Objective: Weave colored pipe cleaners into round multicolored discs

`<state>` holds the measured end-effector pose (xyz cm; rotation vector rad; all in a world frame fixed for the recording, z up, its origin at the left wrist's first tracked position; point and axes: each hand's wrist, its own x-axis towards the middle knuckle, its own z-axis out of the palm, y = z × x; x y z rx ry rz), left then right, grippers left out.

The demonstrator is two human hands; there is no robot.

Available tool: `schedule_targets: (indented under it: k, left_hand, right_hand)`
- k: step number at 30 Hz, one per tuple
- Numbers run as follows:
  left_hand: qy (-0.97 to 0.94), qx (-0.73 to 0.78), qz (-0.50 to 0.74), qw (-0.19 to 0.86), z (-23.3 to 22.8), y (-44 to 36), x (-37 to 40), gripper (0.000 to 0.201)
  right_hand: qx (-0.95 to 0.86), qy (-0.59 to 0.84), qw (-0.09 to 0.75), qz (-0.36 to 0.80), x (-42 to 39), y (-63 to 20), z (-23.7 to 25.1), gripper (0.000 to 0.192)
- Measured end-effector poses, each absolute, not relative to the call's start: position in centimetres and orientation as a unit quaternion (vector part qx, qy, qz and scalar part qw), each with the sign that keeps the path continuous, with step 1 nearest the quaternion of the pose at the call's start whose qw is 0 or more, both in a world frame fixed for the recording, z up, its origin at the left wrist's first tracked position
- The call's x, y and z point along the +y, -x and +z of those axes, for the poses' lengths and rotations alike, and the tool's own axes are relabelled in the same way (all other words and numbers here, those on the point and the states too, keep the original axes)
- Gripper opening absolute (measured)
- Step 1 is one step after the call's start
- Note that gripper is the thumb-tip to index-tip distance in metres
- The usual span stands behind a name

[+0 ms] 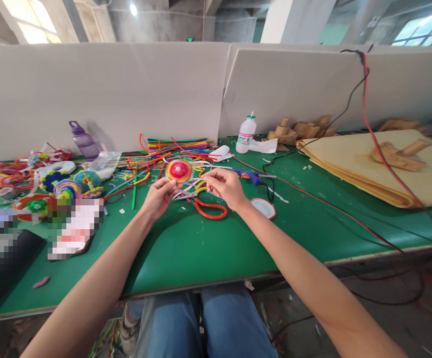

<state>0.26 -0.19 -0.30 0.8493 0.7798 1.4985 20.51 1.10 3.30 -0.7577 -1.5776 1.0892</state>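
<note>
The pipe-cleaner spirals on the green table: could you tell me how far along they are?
Done: several coiled spirals lie at the left, and a red-and-yellow spiral disc sits just beyond the hands. In hand: the left hand and right hand pinch a thin strand between them, above the orange-handled scissors. Left: a pile of loose straight pipe cleaners remains uncoiled behind the disc.

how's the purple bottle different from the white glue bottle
The purple bottle is tinted see-through plastic with a loop-handled cap; the glue bottle is opaque white with a printed label and a thin nozzle. The purple one stands at the back left by the coiled craft pieces; the glue one at the back right beside white paper. Both stand upright on the green table.
</note>
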Motion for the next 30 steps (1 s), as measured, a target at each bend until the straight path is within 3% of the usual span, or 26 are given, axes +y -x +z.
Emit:
schedule_targets:
  k: [30]
  left_hand:
    - [-0.4,0.337,0.63,0.573,-0.4,-0.36,-0.3,0.027]
  right_hand:
    - [-0.677,0.304,0.506,0.439,1.11,-20.45,3.0,0.017]
